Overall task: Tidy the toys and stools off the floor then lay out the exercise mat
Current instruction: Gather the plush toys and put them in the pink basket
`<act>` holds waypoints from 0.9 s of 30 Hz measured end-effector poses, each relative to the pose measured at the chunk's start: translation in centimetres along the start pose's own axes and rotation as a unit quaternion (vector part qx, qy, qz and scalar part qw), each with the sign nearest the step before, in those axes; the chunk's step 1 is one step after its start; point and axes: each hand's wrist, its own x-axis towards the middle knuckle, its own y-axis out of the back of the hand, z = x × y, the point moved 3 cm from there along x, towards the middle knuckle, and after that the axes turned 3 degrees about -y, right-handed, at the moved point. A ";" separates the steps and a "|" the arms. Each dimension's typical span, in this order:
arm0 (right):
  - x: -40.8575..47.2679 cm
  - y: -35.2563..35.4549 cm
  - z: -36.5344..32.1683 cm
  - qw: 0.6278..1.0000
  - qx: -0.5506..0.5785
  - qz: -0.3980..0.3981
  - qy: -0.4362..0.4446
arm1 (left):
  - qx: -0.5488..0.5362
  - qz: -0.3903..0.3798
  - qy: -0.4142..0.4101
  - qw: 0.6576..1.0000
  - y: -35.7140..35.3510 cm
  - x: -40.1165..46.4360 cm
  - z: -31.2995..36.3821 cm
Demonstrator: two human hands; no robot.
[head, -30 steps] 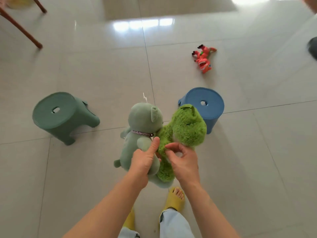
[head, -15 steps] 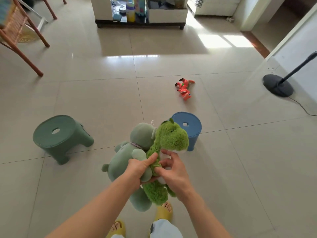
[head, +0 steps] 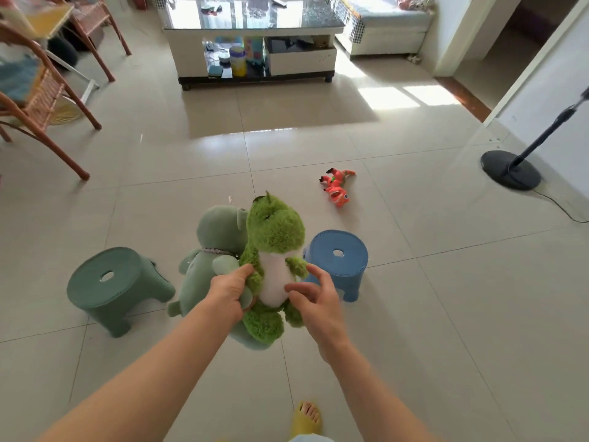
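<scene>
Left hand (head: 227, 296) is gripping both plush toys, pale bear (head: 207, 250) and green dinosaur (head: 274, 231), beside the blue stool (head: 339, 260); right hand (head: 315, 301) is hovering half-open, holding nothing.

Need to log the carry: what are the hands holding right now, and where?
The left hand grips both plush toys together, the pale green bear and the fuzzy green dinosaur, at their midsections. The right hand touches the dinosaur's belly, fingers loose.

Your path is flanked by green stool (head: 119, 287) and blue stool (head: 339, 260); orange dinosaur (head: 337, 190) lies beyond, open tile around.
</scene>
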 end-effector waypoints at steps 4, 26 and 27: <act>2.5 4.2 -2.3 1.000 -0.008 0.019 0.018 | 0.001 -0.001 -0.013 1.000 -2.2 -0.1 2.0; 24.3 6.3 -10.7 0.990 -0.001 0.135 -0.044 | 0.043 -0.052 -0.009 0.998 -14.3 15.5 18.0; 25.5 5.5 -11.2 0.990 0.000 0.135 -0.049 | 0.045 -0.054 -0.006 0.998 -14.7 16.7 19.4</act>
